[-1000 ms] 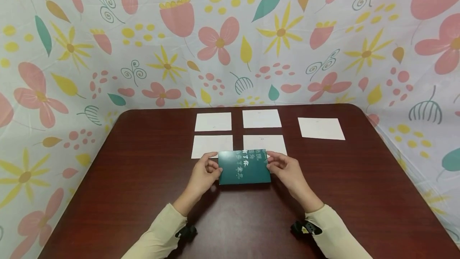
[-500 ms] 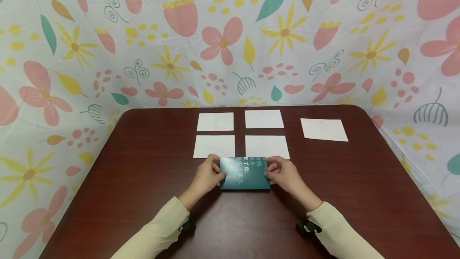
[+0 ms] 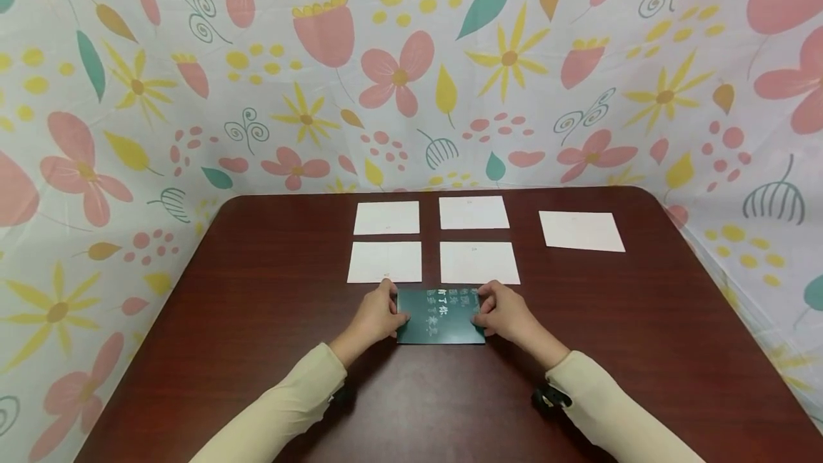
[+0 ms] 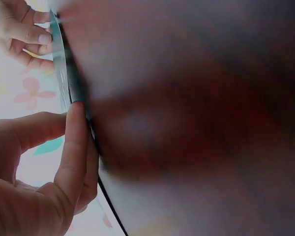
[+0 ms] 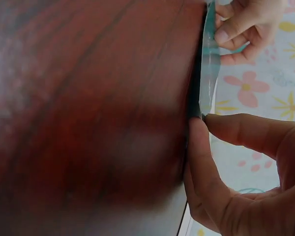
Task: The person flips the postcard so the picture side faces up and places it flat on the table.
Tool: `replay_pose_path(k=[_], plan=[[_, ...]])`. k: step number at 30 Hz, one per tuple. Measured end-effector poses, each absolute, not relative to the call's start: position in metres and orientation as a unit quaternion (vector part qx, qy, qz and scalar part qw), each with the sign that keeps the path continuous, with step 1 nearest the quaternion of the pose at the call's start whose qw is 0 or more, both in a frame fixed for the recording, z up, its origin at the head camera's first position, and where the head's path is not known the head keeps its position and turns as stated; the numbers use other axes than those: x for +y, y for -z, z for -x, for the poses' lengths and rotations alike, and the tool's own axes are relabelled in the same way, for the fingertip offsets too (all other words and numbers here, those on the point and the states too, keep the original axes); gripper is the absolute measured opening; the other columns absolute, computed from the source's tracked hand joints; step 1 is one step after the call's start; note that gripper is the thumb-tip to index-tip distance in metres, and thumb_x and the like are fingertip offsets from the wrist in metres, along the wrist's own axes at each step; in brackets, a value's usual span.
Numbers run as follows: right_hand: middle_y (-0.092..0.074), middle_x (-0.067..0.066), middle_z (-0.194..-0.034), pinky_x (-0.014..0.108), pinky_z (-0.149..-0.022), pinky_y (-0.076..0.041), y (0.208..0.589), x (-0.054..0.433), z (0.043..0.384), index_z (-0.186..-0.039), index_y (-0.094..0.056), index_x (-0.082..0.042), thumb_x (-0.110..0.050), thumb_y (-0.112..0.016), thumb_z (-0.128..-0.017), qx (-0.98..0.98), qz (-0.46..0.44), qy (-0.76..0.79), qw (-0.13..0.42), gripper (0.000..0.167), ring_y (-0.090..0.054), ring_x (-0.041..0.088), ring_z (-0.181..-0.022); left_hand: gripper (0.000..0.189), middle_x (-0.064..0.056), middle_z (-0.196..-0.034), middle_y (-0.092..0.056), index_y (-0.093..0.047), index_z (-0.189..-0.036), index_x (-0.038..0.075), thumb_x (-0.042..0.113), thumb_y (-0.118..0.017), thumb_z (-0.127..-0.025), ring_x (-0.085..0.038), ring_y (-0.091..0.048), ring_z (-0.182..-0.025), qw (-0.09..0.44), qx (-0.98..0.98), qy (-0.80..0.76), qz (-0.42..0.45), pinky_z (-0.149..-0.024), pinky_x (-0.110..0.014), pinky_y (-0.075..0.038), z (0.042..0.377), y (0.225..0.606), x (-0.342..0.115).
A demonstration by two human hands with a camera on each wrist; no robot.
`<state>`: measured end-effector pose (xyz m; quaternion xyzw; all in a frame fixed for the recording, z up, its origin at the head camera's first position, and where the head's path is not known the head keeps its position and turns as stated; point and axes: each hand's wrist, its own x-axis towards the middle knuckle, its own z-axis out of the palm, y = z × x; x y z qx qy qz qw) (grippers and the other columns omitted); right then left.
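A dark green card (image 3: 437, 320) with pale handwritten-style characters is held level by both hands, low over the brown table. At its left short edge my left hand (image 3: 374, 313) pinches it, thumb on top and fingers beneath. The right hand (image 3: 508, 313) grips the opposite edge in the same way. Seen edge-on in the left wrist view, the card (image 4: 71, 78) is thin and slightly bowed. The right wrist view also shows the card (image 5: 206, 73) between thumb and fingertips. Just beyond the hands lie two white cards, the front left one (image 3: 386, 263) and the front right one (image 3: 479, 263).
Behind the front pair lie a back left white card (image 3: 387, 218) and a back right white card (image 3: 474, 213). Another white card (image 3: 581, 231) lies apart at the right, slightly turned. A flowered cloth (image 3: 398, 127) hangs behind the table (image 3: 270, 256).
Both hands have drawn the green card a little toward the body and lower. The near edges of the two front white cards, earlier partly covered, now show fully.
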<state>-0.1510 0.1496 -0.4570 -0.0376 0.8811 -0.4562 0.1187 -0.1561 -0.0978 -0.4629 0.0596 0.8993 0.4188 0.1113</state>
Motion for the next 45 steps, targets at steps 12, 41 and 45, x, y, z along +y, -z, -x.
replay_pose_path(k=[12,41,45], plan=[[-0.051,0.009,-0.071,0.029,-0.048,-0.053,0.449,0.141,0.155,-0.113,-0.048,0.012,0.006,-0.070,-0.076,0.905,0.047,0.402,0.129,0.044,-0.055,0.015,-0.048,0.040,-0.011,-0.070,-0.054,-0.046,-0.108,-0.009,0.004,-0.075,-0.083,-0.014,-0.058,-0.043,0.133,0.923,-0.357,-0.059,-0.043,-0.023,-0.049,0.160,0.458,-0.091],[-0.061,0.009,-0.077,0.030,-0.052,-0.045,0.426,0.128,0.179,-0.118,-0.056,0.008,-0.007,-0.067,-0.087,0.910,0.109,0.398,0.048,0.037,-0.056,0.016,-0.058,0.037,-0.006,-0.076,-0.061,-0.053,-0.115,-0.004,0.014,-0.070,-0.088,-0.016,-0.057,-0.063,0.068,0.938,-0.332,-0.079,-0.060,-0.031,-0.048,0.182,0.430,-0.111],[-0.064,0.012,-0.084,0.034,-0.061,-0.051,0.425,0.118,0.187,-0.119,-0.057,0.007,-0.007,-0.066,-0.088,0.899,0.125,0.419,0.031,0.035,-0.063,0.023,-0.073,0.036,-0.009,-0.079,-0.063,-0.056,-0.117,-0.004,0.013,-0.069,-0.087,-0.019,-0.058,-0.065,0.022,0.935,-0.351,-0.052,-0.062,-0.034,-0.049,0.189,0.426,-0.122]])
